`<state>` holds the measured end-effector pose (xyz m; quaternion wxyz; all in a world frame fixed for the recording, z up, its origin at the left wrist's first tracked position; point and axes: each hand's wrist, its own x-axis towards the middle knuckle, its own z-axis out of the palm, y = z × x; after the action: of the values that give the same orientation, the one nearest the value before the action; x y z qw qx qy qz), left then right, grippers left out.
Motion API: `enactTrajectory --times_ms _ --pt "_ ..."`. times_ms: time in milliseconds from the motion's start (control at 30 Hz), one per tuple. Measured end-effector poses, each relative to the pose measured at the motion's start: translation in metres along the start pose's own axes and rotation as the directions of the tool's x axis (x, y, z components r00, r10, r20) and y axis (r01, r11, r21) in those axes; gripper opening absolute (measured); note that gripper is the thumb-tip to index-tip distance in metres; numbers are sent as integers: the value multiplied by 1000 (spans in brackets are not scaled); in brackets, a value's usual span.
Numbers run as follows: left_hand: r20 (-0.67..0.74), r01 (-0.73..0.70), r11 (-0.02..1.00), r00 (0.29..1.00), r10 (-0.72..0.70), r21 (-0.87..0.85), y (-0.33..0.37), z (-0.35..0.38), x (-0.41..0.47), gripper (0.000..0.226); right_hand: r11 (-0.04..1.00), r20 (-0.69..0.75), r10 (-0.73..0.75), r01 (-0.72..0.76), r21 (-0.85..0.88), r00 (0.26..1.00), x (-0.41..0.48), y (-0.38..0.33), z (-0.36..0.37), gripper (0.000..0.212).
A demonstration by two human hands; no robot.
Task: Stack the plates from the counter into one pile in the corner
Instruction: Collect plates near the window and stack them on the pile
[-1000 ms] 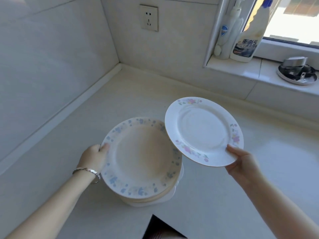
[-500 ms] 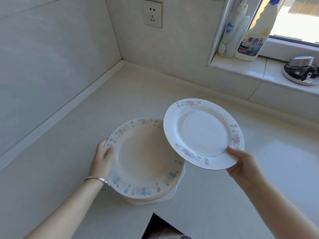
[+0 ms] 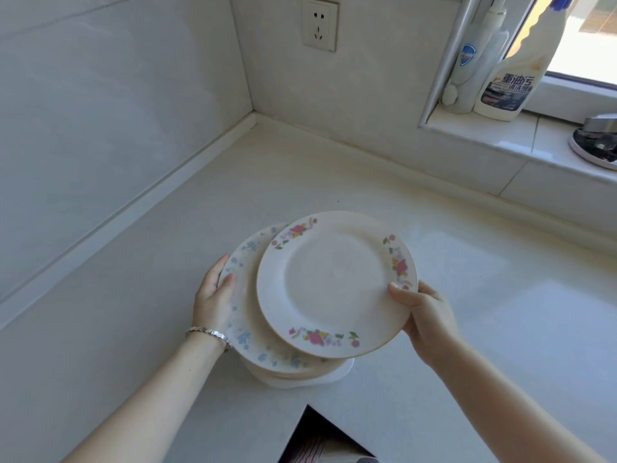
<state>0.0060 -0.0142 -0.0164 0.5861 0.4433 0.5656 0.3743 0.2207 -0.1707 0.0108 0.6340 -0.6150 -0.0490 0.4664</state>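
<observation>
A pile of plates (image 3: 253, 329) sits on the pale counter (image 3: 133, 312), its top plate rimmed with blue flowers. My left hand (image 3: 213, 299) grips that pile at its left rim, thumb on top. My right hand (image 3: 424, 312) holds a white plate with pink flowers (image 3: 334, 282) by its right rim. This plate lies nearly flat over the pile, shifted to the right and covering most of the blue-flowered plate. Whether it rests on the pile or hovers just above, I cannot tell.
The counter's corner (image 3: 255, 116) lies behind the pile, under a wall socket (image 3: 320, 24). Two cleaner bottles (image 3: 510, 78) and a metal dish (image 3: 597, 142) stand on the window sill at the right. The counter's front edge has a dark notch (image 3: 320, 436).
My right hand has swung the pink-flowered plate left and down, from tilted beside the pile to nearly flat over it. My left hand stays on the pile's left rim.
</observation>
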Motion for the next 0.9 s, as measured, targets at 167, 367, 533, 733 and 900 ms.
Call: enactTrajectory --times_ms 167,367,533,733,900 --pt "5 -6 1000 1000 6 -25 -4 -2 3 42 990 -45 -116 112 -88 992 -4 3 12 20" --pt "16 -12 999 1000 12 -33 -5 -2 4 42 883 -135 -330 254 -396 934 -1 17 17 16" --pt "58 8 1000 998 -6 -30 -8 -6 12 37 913 -151 -269 202 -354 951 5 32 38 20" --pt "62 -6 1000 998 6 2 -15 -10 20 49 886 -50 -212 170 -432 976 7 47 46 62" --pt "37 15 999 999 -13 -46 -9 -8 15 42 834 29 -260 240 -497 965 29 24 48 59"
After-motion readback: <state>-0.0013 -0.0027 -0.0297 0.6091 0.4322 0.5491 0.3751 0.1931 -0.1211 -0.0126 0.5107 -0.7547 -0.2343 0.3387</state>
